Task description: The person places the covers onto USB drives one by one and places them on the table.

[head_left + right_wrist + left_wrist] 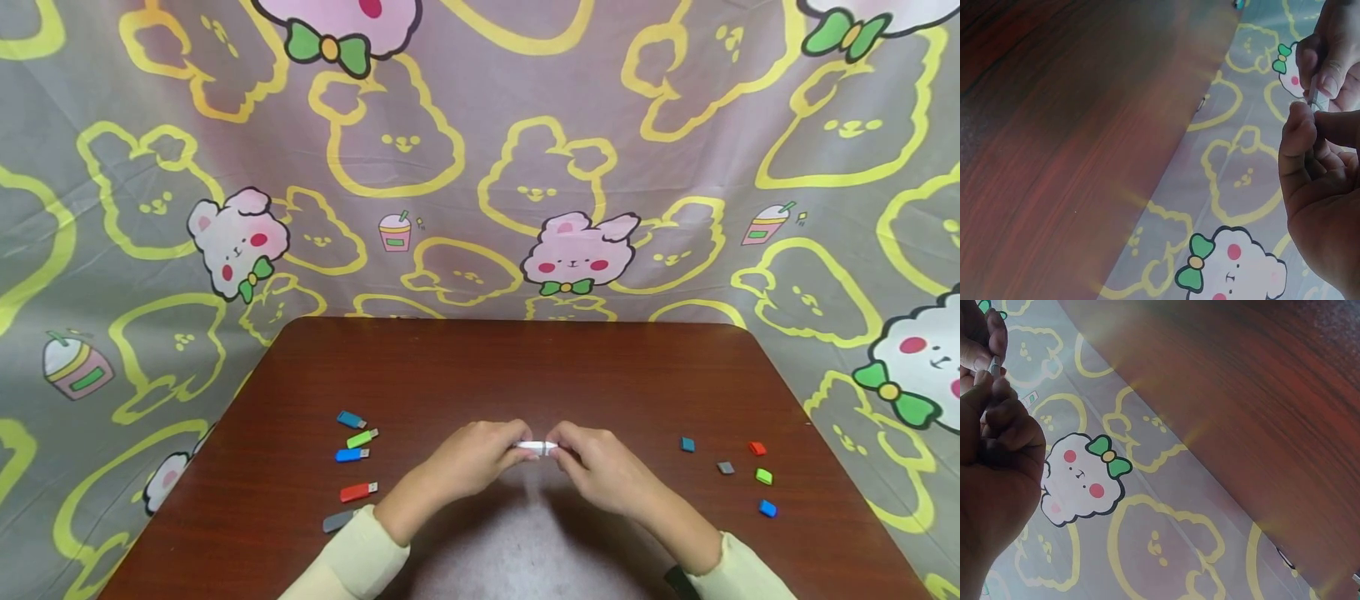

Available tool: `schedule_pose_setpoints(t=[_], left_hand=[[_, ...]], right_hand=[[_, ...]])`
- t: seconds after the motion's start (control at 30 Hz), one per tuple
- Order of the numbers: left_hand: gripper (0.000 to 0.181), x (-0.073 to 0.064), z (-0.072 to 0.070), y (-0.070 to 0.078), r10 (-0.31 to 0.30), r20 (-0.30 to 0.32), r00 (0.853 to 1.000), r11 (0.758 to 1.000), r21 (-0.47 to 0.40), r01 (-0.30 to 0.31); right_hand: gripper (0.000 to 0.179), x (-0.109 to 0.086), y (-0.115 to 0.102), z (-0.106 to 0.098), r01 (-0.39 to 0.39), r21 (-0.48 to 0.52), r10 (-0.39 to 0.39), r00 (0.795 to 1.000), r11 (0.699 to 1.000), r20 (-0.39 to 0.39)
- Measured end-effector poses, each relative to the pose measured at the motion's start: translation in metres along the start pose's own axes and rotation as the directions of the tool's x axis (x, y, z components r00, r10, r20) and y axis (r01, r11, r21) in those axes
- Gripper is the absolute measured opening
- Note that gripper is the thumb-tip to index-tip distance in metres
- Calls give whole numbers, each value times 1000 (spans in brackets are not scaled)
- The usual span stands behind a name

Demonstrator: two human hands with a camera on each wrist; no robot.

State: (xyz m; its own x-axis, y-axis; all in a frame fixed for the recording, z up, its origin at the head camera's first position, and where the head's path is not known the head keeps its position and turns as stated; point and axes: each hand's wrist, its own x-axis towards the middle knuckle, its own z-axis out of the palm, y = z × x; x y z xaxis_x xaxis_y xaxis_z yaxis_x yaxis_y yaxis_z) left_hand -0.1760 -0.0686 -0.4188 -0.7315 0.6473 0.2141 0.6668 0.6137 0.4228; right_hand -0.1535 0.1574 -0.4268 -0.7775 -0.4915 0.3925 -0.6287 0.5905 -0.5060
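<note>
A white USB stick [531, 446] is held level between both hands above the table's near middle. My left hand [483, 452] pinches its left part between thumb and fingers. On the other end, my right hand [603, 467] pinches the white tip, which looks like the cap. A thin grey band shows between the two white parts; whether they are joined or slightly apart, I cannot tell. Both wrist views show the white stick [995, 364] small and partly covered by fingertips.
At left lie uncapped USB sticks: teal [350, 419], green [362, 439], blue [349, 455], red [357, 492] and grey [337, 522], partly behind the left sleeve. Loose caps lie at right: teal [687, 445], red [757, 448], grey [725, 468], green [763, 477], blue [767, 508]. A patterned curtain [465, 208] hangs behind the table [517, 358].
</note>
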Motion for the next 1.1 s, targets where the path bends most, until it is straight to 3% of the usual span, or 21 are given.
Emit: schedule_pose_setpoints(t=[0.63,0.9,1.1], left_hand=[[22,0,-3,6,132,-49,990,991,40,-130],[23,-2,-3,9,137,-34,990,990,38,-136],[17,-3,-3,8,69,11,998,997,-40,-69]], right_hand=[[16,-2,-12,-5,63,-49,-65,996,997,-57],[18,-4,-12,-3,117,-70,-122,989,991,-86],[18,-4,-11,-4,108,-46,-111,991,993,-71]])
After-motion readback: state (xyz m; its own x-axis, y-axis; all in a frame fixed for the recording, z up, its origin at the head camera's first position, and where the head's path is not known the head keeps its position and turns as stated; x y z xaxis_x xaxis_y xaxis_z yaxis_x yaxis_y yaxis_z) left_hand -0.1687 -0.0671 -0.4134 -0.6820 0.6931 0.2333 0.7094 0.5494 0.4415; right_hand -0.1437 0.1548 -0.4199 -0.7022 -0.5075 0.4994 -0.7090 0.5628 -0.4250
